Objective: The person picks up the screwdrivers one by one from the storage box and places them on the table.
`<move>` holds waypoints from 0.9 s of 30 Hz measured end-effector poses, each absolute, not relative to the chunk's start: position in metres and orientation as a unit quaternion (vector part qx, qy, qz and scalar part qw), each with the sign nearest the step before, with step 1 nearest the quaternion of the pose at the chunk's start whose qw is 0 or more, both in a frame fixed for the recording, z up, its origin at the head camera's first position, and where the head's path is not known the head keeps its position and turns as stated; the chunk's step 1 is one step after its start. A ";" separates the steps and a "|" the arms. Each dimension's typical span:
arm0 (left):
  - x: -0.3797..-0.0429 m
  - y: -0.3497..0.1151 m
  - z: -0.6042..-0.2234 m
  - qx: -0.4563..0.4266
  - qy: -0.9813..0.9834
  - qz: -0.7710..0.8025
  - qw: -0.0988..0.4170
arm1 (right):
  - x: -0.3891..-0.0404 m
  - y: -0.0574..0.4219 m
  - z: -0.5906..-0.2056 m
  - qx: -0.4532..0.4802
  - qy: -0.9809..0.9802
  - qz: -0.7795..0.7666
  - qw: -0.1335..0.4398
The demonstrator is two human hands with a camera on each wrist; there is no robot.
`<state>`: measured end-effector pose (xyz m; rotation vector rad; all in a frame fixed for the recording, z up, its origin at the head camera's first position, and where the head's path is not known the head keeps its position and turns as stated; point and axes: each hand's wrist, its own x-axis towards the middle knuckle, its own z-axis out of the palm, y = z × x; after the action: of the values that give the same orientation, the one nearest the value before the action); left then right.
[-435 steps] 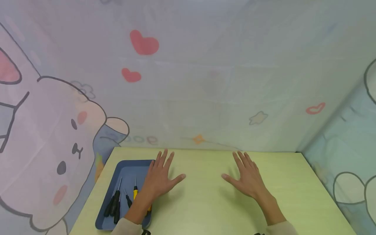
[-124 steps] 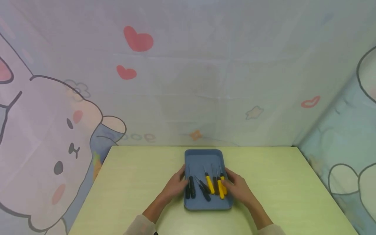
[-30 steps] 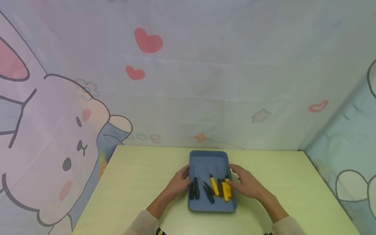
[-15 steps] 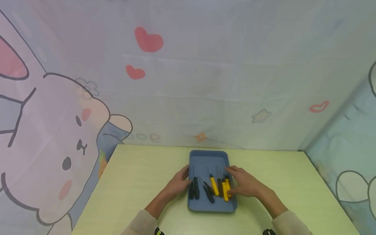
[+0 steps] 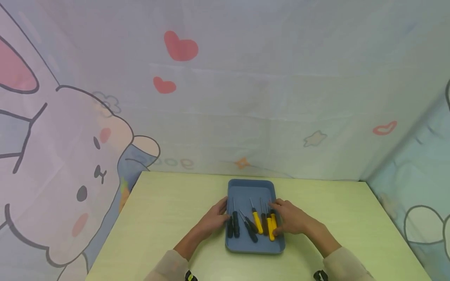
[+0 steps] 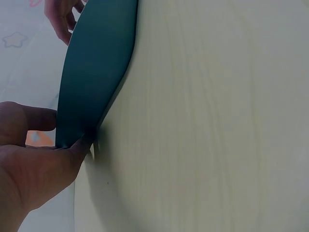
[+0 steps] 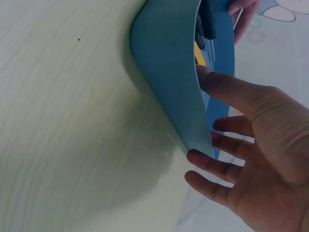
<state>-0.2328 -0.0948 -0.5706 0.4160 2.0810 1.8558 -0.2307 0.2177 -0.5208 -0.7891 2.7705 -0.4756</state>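
Observation:
A blue-grey tray (image 5: 251,248) lies on the table with several screwdrivers in it. Black-handled screwdrivers (image 5: 236,224) lie on the left; yellow-handled ones (image 5: 258,222) lie to the right, beside a dark-handled one (image 5: 263,224). My left hand (image 5: 212,217) holds the tray's left side, the thumb by its rim; the left wrist view shows the tray wall (image 6: 96,67) between thumb and fingers. My right hand (image 5: 291,218) reaches over the right rim, thumb and fingertips spread apart near the rightmost yellow screwdriver (image 5: 274,222). In the right wrist view some fingers stay outside the wall.
The pale yellow-green table (image 5: 175,203) extends on both sides of the tray. Behind it hangs a printed curtain (image 5: 225,97) with hearts and a cartoon rabbit, and another curtain (image 5: 422,187) borders the right side.
The tray went from the table's left to its middle between the oldest frames. Over the last second my right hand has shifted from the right rim inward over the yellow screwdrivers; my left hand stays put.

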 end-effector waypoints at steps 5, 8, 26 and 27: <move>-0.233 -0.095 -0.572 0.143 0.733 0.644 0.164 | -0.233 0.216 -0.524 -0.269 0.948 -0.133 0.107; -0.233 -0.095 -0.573 0.143 0.735 0.642 0.166 | -0.234 0.214 -0.525 -0.268 0.951 -0.114 0.104; -0.233 -0.095 -0.571 0.153 0.740 0.633 0.168 | -0.235 0.202 -0.521 -0.245 0.960 -0.050 0.125; -0.233 -0.095 -0.571 0.153 0.740 0.633 0.168 | -0.236 0.202 -0.521 -0.245 0.960 -0.051 0.125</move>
<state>-0.2332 -0.0945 -0.5715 0.4338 2.1047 1.8013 -0.2360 0.2022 -0.5210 -0.7147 2.7978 -0.1491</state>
